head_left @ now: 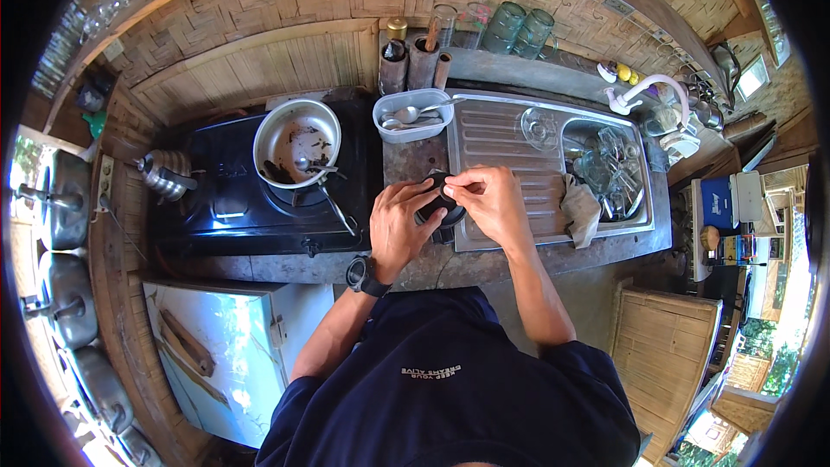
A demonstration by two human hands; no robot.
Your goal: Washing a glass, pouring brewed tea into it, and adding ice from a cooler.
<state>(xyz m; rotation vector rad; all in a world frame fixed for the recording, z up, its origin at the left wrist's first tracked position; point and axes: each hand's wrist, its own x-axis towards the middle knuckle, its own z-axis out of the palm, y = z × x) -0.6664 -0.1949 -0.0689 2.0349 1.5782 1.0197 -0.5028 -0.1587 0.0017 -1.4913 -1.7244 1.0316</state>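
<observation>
Between my hands, over the counter's front part, is a dark black round object [440, 185], partly covered by fingers; its exact kind does not show. My left hand [398, 223], with a black watch on the wrist, is closed around its left side, fingers on top and thumb nearer me. From the right, my right hand [493, 197] pinches at the object's top edge with thumb and fingertips. Just beyond the hands stands a clear plastic tub [413, 132] with several metal spoons.
On the left, a metal pot [264, 140] with dark residue and a spoon sits on a black gas stove [216, 195], beside a ribbed kettle [166, 175]. To the right lie a steel drainboard [493, 143], a cloth [580, 210], and a sink of glassware [616, 169] under a pale faucet [661, 82].
</observation>
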